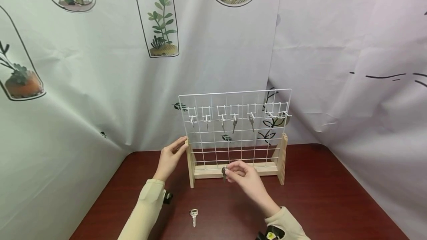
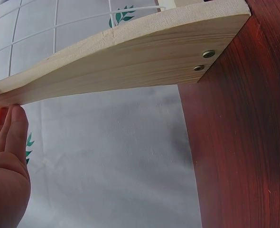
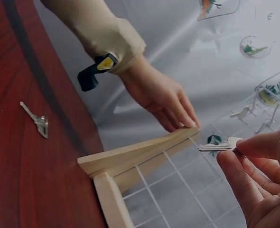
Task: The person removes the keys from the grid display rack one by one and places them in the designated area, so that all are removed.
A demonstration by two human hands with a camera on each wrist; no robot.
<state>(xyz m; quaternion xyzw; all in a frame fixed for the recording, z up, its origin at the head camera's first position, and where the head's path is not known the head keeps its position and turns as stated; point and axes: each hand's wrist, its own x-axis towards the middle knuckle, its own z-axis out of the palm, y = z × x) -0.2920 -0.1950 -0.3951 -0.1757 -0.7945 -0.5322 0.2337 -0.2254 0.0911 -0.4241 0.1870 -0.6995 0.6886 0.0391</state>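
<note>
Our right hand (image 1: pixel 245 179) pinches a small key (image 1: pixel 224 173) between thumb and fingers, just in front of the wooden stand (image 1: pixel 282 160), at six o'clock from its middle. Behind everything we see a pale printed sheet (image 1: pixel 213 66) hanging in soft folds, with potted plants and leaves drawn on it. Below it spreads our desk (image 1: pixel 333 199), dark red and grained. Near the desk's far edge, at twelve o'clock, the stand carries a white wire grid (image 1: pixel 235 92) upright. Our cream sleeves (image 1: pixel 143 210) run up to the wrists. At nine o'clock from the stand, our left hand (image 1: pixel 169 158) grips the top of the left upright (image 1: pixel 191 164) with thumb and fingers. We wear a black wristband (image 1: pixel 271 232) on each arm. Across the upper part of the grid we have a row of white hooks (image 1: pixel 269 115), and hanging keys (image 1: pixel 251 123) dangle from several of them. One loose key (image 1: pixel 194 216) lies flat on the desk at seven o'clock from the stand, apart from both hands. Smallest are two round bolt heads (image 2: pixel 208 54) low on the left upright.
</note>
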